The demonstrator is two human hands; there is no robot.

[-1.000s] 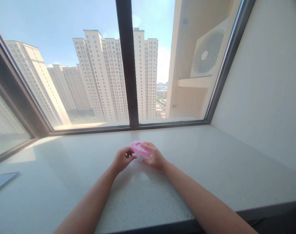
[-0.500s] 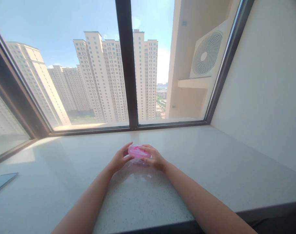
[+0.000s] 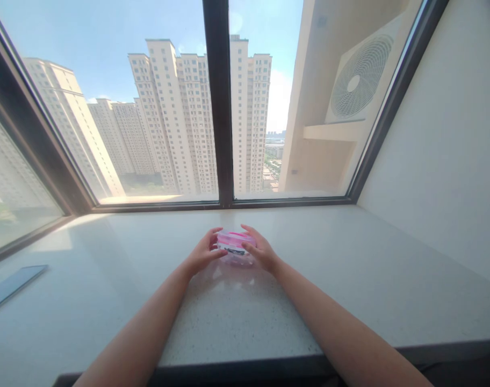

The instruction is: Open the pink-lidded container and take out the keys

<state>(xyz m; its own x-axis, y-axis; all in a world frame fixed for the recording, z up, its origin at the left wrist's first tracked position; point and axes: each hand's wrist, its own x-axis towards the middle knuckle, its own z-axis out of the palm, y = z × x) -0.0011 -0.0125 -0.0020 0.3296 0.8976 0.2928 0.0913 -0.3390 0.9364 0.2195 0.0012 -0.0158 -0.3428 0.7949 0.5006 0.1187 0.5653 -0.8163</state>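
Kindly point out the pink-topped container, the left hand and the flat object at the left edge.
Pink-topped container (image 3: 233,241): head view, on its pink upper part.
Left hand (image 3: 202,254): head view, middle of the hand.
Flat object (image 3: 15,285): head view, its upper face.

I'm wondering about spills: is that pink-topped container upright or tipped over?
The container is upright: its pink top lies above the clear lower part. Whether it's sealed, I cannot tell.

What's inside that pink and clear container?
On the container, a dark shape shows just below the pink top; whether it's inside, I can't tell. The left hand and right hand cover parts of its sides, hiding anything behind them.
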